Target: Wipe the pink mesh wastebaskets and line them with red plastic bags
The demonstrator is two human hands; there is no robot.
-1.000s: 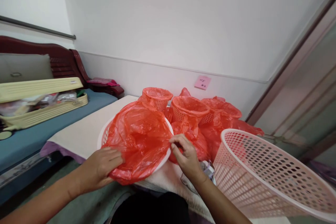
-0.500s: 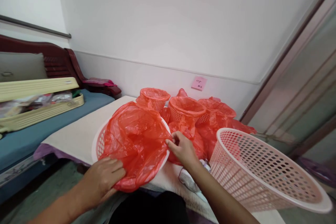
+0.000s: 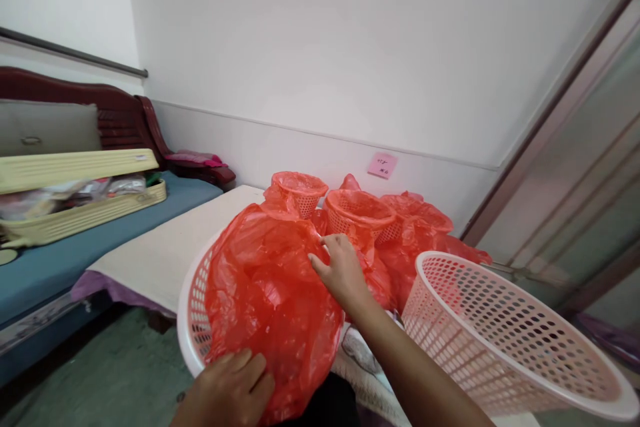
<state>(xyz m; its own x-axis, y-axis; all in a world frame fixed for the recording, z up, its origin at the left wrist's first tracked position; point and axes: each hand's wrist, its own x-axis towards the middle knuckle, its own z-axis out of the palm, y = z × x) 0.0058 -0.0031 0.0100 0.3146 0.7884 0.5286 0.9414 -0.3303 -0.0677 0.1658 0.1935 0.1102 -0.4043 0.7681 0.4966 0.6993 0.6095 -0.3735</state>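
Observation:
A white mesh basket (image 3: 193, 320) lies tilted toward me at the near table edge, with a red plastic bag (image 3: 265, 287) spread over its mouth. My left hand (image 3: 227, 397) presses the bag's lower edge at the near rim, fingers closed on the plastic. My right hand (image 3: 337, 270) holds the bag's upper right edge at the far rim, fingers curled on it. Behind stand small red baskets (image 3: 357, 210) lined with red bags.
A large pale pink mesh basket (image 3: 500, 340) lies on its side at the right. The cream table (image 3: 165, 250) runs back to the wall. A blue bench with a yellow tray (image 3: 80, 210) is at left. A pink note (image 3: 383, 165) is stuck to the wall.
The white basket has tipped toward me and come nearer. My left hand slid down to the near rim. My right hand moved up to the far rim with the bag.

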